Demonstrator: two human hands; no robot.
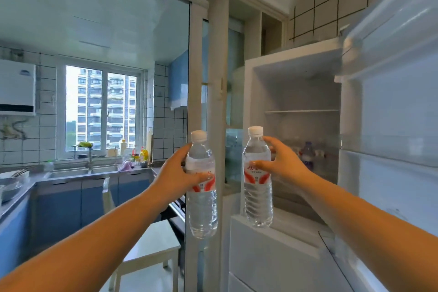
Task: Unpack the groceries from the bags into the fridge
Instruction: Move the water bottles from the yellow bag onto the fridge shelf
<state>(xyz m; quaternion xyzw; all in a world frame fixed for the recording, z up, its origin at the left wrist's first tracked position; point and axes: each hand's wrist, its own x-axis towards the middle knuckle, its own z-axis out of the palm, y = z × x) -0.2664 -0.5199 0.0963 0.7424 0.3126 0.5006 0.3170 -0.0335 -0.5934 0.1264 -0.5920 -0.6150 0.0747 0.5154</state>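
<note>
Head view shows two bare arms stretched forward, each hand holding up a clear plastic water bottle with a white screw cap and a red-and-white label. The left hand has its grip clamped on the left clear water bottle, fingers behind the shoulder and thumb across the label; the red swooshes on that label are plain, but its small print is too blurred to read. The right hand has its grip clamped on the right clear water bottle, thumb on the front of the label and fingers curled round the neck side; a few red characters show at the top of this label, yet they cannot be made out. Both bottles are upright, held in the air side by side and apart from each other, in front of the open white fridge, the right one just before its left wall. Inside the fridge a thin white shelf crosses the upper part, and lower down, toward the back, stands a small bottle with a purple label, its writing unreadable. The open fridge door with clear door racks fills the right edge. At far left, a steel tabletop with a sink runs under a window looking onto tall apartment blocks, and a white wall heater hangs at the left edge, its logo too small to read. A white stool stands below the left bottle.
</note>
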